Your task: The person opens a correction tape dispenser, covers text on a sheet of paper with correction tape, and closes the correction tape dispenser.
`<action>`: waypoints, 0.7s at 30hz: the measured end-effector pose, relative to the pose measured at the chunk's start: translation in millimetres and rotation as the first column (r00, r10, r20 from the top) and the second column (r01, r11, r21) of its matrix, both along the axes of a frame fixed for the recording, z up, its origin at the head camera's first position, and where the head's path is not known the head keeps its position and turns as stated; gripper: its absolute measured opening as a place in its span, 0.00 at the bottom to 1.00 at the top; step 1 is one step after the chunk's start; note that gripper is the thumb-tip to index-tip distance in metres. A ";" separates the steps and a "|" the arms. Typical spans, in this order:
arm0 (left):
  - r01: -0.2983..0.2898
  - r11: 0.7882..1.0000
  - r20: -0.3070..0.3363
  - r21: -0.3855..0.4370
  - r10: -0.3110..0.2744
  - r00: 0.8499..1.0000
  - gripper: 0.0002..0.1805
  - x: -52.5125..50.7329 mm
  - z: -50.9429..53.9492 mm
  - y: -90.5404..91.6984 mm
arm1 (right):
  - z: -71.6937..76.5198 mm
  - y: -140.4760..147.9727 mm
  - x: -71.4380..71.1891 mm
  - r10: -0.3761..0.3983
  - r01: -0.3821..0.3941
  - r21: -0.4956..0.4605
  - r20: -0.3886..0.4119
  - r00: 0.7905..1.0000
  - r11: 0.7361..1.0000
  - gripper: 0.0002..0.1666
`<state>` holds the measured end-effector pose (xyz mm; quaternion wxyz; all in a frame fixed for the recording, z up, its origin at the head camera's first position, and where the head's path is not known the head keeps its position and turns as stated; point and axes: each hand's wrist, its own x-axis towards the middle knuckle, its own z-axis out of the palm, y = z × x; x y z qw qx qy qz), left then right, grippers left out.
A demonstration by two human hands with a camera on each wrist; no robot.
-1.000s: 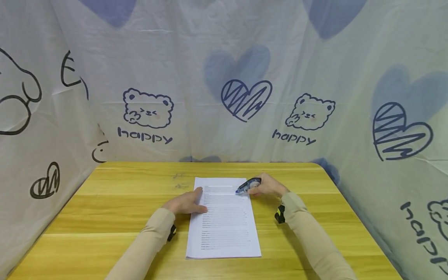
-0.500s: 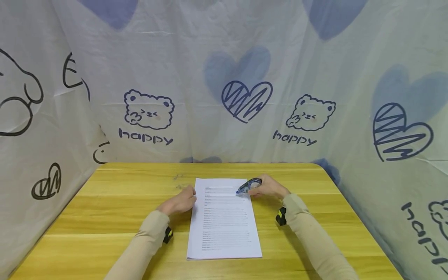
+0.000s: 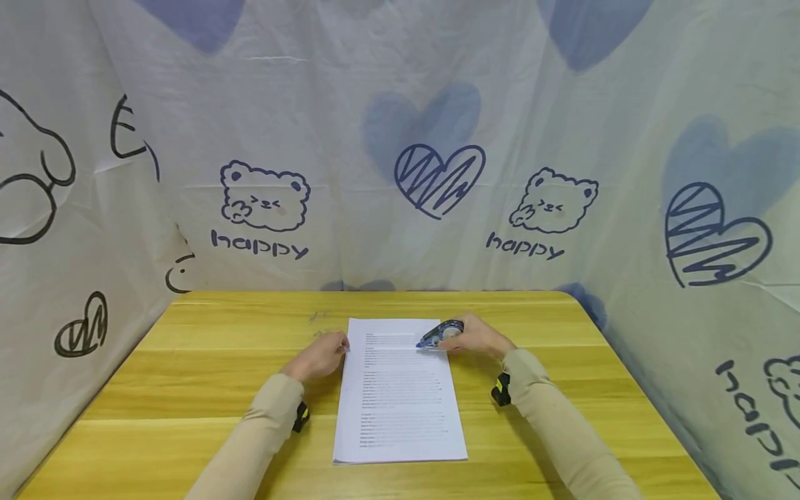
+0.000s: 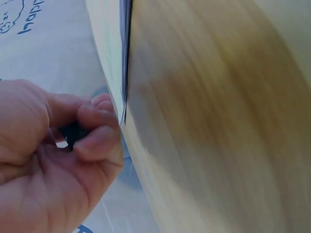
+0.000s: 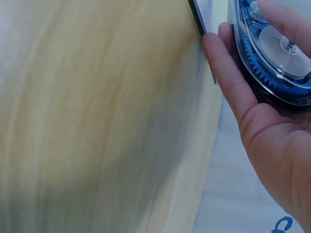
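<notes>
A stack of printed paper [image 3: 406,396] lies on the wooden table, lines of text facing up. My left hand [image 3: 321,357] is at its upper left edge, fingers curled, thumb and fingertips pinching the paper's edge. In the left wrist view the curled fingers [image 4: 97,141] enclose a dark patch that I cannot identify. My right hand [image 3: 478,337] holds a blue, clear-cased correction tape [image 3: 440,335] over the upper right of the page. Its tip points left at the end of a text line. In the right wrist view the white spool and blue gear of the correction tape [image 5: 277,53] show.
The yellow wood-grain table [image 3: 219,396] extends on both sides of the paper. A pale cloth curtain [image 3: 350,229] with hearts and bear drawings hangs behind and at the sides. Black wrist devices [image 3: 501,390] sit under both sleeves.
My left hand has drawn back from lying on the page to its left edge, and its fingers have curled. The correction tape has shifted slightly left in my right hand.
</notes>
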<state>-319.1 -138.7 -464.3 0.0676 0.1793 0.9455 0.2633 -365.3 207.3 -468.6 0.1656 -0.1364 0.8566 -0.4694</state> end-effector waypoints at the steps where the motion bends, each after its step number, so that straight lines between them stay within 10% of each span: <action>1: -0.010 1.000 -0.012 -0.004 0.009 1.000 0.13 -1.0 -0.1 0.3 | -0.4 -0.4 -0.1 0.003 -0.003 0.000 -0.003 1.000 1.000 0.19; 10: -0.064 0.998 0.001 0.021 0.064 0.998 0.20 -2.7 3.7 3.9 | 0.2 -5.5 1.7 -0.009 0.009 -0.001 -0.043 0.999 1.000 0.21; 17: 0.058 0.998 -0.069 -0.014 -0.059 0.996 0.11 -3.6 5.8 7.9 | -0.1 -13.0 3.2 0.007 -0.006 0.007 -0.062 0.998 1.000 0.21; 21: 0.018 0.997 -0.029 0.081 -0.016 0.999 0.08 -4.1 6.0 10.8 | -0.2 -16.2 3.9 0.011 -0.012 -0.004 -0.077 0.997 1.000 0.20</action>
